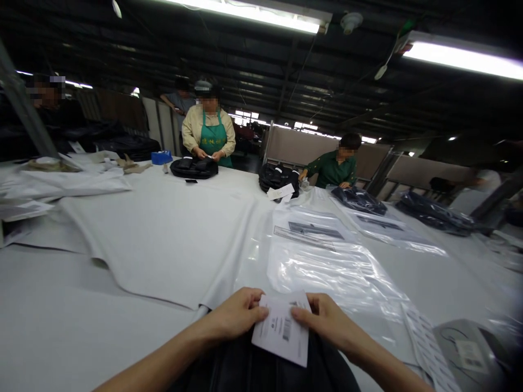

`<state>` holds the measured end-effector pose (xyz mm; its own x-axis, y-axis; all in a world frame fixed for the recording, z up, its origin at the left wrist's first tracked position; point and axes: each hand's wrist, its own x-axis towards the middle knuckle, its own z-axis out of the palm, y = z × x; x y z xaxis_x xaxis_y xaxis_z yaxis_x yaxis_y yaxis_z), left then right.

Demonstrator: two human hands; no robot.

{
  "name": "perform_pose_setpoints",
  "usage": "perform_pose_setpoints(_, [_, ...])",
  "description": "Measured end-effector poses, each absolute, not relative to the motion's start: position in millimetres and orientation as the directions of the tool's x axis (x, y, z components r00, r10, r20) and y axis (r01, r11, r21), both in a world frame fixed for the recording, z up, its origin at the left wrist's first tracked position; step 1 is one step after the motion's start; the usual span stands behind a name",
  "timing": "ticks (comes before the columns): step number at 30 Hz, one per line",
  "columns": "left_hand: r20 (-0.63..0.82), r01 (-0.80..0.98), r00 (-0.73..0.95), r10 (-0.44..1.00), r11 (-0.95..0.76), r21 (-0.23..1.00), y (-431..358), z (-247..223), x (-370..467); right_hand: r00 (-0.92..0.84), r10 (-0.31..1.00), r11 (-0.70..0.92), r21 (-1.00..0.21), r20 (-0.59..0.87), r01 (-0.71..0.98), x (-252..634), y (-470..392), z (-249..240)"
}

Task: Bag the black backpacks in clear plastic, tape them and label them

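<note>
Right at the near table edge, both hands pinch one white paper tag with a printed barcode (283, 329). Left hand (237, 314) is curled, thumb and fingers clamped on the tag's upper left edge. Right hand (327, 318) is closed on the upper right corner, thumb on top. Tag sits tilted betw. the two, its lower part lying over a dark folded garment (261, 370) directly under the wrists.

Just beyond the right hand: clear plastic poly bags (335, 267) spread flat, more w/ dark printed labels further out. To the right of that hand, a strip of white sticker sheets (429, 343) near a grey packed bag (469, 354). Beyond the left hand, a big white fabric sheet (163, 234) covers the table.

Far side, well apart: a person in a green apron (209, 133) handling a black bundle (194, 167); another person in a green top (337, 163) beside a second black bundle (279, 177).
</note>
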<state>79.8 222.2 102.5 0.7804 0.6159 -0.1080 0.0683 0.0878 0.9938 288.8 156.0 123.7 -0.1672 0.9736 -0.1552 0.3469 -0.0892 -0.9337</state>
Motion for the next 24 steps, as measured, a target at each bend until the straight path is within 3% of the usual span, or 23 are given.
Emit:
perform_pose_setpoints(3, [-0.139, 0.137, 0.804, 0.578, 0.047, 0.989, 227.9, 104.8, 80.3, -0.025, 0.999, -0.011, -0.854, -0.028, 0.519, 288.6, 158.2, 130.5])
perform_pose_setpoints(5, [-0.12, 0.146, 0.784, 0.609, 0.006, 0.989, 228.2, 103.1, 82.0, -0.054, 0.998, 0.058, -0.771, 0.031, 0.635, 285.2, 155.2, 131.9])
perform_pose_setpoints(7, [-0.095, 0.108, 0.715, 0.692, 0.025, 0.994, 225.4, 98.3, 86.2, -0.093, 0.996, 0.051, -0.763, -0.011, 0.644, 276.2, 149.0, 126.0])
perform_pose_setpoints(10, [-0.069, 0.075, 0.559, 0.826, 0.033, 0.997, 216.9, 91.6, 93.0, -0.106, 0.961, -0.194, -0.897, -0.255, 0.398, 257.4, 136.8, 103.5])
perform_pose_setpoints(13, [0.051, 0.26, 0.459, 0.887, -0.189, 0.947, 204.0, 94.1, 88.6, -0.145, 0.907, -0.37, -0.913, -0.395, 0.172, 248.1, 128.7, 78.5])
perform_pose_setpoints(15, [0.205, 0.414, 0.47, 0.859, -0.419, 0.808, 192.7, 98.2, 77.8, -0.064, 0.931, -0.335, -0.912, -0.359, 0.238, 251.0, 127.9, 68.4])
perform_pose_setpoints(17, [0.29, 0.427, 0.666, 0.688, -0.67, 0.608, 180.3, 97.7, 65.2, 0.039, 0.952, -0.295, -0.88, -0.302, 0.372, 256.7, 129.4, 64.8])
perform_pose_setpoints(20, [0.177, 0.283, 0.922, 0.345, -0.911, 0.299, 166.8, 81.4, 53.7, 0.122, 0.955, -0.293, -0.791, -0.27, 0.538, 260.7, 130.5, 67.1])
perform_pose_setpoints(22, [0.109, 0.274, 0.952, 0.287, -0.954, 0.125, 165.1, 65.1, 53.0, 0.152, 0.948, -0.313, -0.726, -0.28, 0.613, 259.4, 128.5, 70.4])
perform_pose_setpoints(24, [0.103, 0.275, 0.955, 0.278, -0.961, 0.043, 168.4, 53.0, 55.4, 0.162, 0.942, -0.326, -0.684, -0.294, 0.653, 257.8, 124.6, 72.9])
